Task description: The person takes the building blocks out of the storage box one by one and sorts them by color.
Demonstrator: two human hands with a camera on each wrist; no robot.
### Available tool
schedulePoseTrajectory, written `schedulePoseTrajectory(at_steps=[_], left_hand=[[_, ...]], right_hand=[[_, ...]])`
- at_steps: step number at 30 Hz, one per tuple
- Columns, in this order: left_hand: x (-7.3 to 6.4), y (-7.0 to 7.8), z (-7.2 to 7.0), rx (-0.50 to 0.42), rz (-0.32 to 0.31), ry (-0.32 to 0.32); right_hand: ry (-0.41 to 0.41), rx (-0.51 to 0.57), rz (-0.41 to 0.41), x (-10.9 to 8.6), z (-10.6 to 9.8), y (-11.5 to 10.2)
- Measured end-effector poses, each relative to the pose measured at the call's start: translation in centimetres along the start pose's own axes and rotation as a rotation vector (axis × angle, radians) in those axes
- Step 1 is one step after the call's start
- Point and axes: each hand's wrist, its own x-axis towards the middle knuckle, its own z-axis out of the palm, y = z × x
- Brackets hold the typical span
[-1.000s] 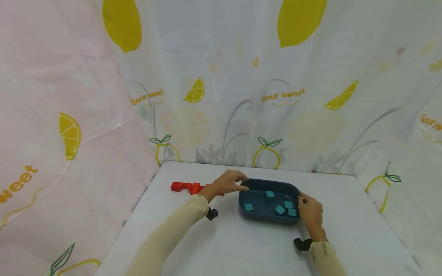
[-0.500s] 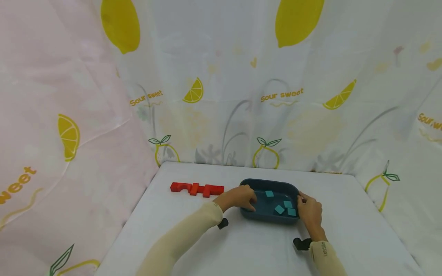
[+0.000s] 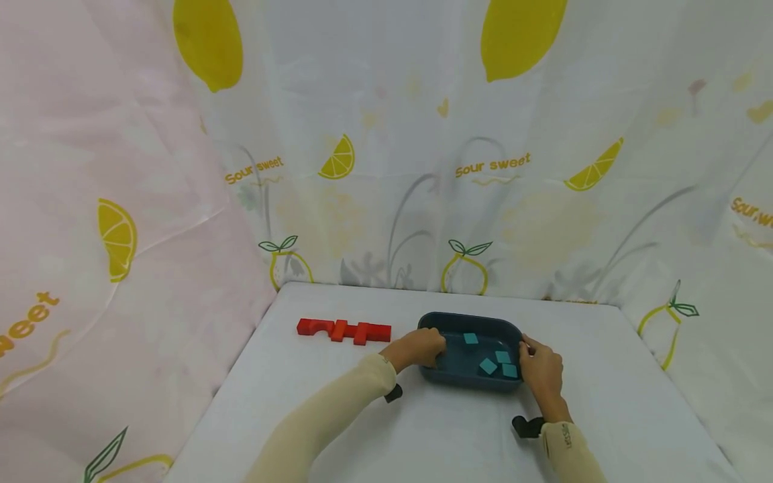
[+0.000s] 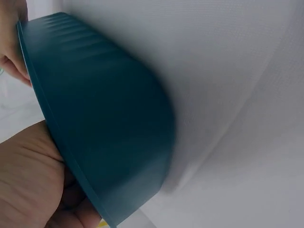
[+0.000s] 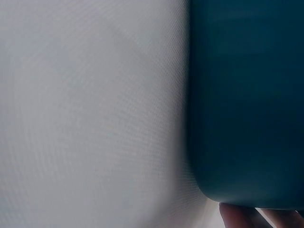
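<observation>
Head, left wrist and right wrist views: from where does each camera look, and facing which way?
Head: on the head, facing forward and down at the white table and blue tray; sleeves, left grip and right grip show.
Left wrist: on that wrist, facing the tray's outer wall; left grip lower left, right grip upper left.
Right wrist: on that wrist, facing outer wall and table; right fingertips at lower right.
Both wrist views share the outer wall.
</observation>
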Motion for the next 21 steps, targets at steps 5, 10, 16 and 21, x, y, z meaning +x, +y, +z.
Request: schedulePoseTrajectory(at_steps=[5, 10, 16, 21], left_hand=[[-0.07, -0.06, 0.29, -0.02, -0.014, 0.016], [-0.18, -0.09, 0.41, -0.048, -0.015, 0.012], [-0.38, -0.24, 0.7, -0.062, -0.006, 0.027], [-0.56, -0.56, 0.69, -0.138, 0.006, 0.053]], right_hand=[[0.005, 0.003, -0.009, 0.05, 0.1, -0.01], [0.002, -0.002, -0.008, 0.02, 0.15, 0.12], [0.033, 0.009, -0.039, -0.09, 0.2, 0.25], [0.033, 0.008, -0.039, -0.14, 0.11, 0.18]])
